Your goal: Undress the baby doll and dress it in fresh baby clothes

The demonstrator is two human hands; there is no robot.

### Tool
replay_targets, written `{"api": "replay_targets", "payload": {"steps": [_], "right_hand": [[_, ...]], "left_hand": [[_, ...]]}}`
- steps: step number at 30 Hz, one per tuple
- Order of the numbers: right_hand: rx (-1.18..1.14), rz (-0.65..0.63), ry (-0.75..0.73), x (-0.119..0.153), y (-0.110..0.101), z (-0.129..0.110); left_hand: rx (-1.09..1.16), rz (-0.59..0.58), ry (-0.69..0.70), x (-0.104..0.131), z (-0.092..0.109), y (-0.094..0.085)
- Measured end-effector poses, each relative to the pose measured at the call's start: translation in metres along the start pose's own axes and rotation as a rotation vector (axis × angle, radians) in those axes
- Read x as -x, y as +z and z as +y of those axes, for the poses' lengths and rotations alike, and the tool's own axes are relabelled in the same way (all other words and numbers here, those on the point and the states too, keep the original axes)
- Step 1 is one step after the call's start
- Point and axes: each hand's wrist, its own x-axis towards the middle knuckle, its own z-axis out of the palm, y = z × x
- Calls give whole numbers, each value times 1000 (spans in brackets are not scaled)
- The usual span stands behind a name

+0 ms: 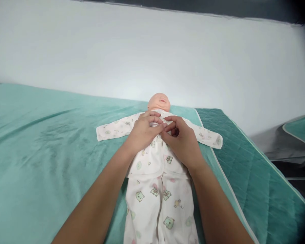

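Note:
A baby doll [158, 102] lies on its back, its head toward the wall, in a white long-sleeved baby shirt [144, 162] printed with small animals. Matching trousers [144, 206] cover its legs. Over the doll's chest, my left hand [144, 130] pinches the shirt's front opening between thumb and fingers. My right hand [181, 137] meets it there, fingers curled and thumb pressed on the same front edge. A round button [160, 140] shows just below my fingertips. Whatever is right between the fingertips is hidden. Both sleeves stretch out sideways.
A teal blanket [53, 162] lies under the doll. To the right a darker quilted mattress cover [246, 169] shows past the blanket's pale edge. A white wall [117, 51] stands behind. At the far right, another teal padded piece [302, 130] sits near a dark gap.

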Motion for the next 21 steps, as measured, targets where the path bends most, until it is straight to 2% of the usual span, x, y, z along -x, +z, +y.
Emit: {"api": "replay_targets", "payload": {"steps": [5,13,21], "right_hand": [[-25,-25,8,0,0,1],[-64,-18,21,1,0,3],[-72,-23,38,0,-1,2]], "left_hand": [[24,5,-26,-1,-1,-2],[227,-47,-73,0,-4,-10],[235,-92,-58,0,-5,-13]]}}
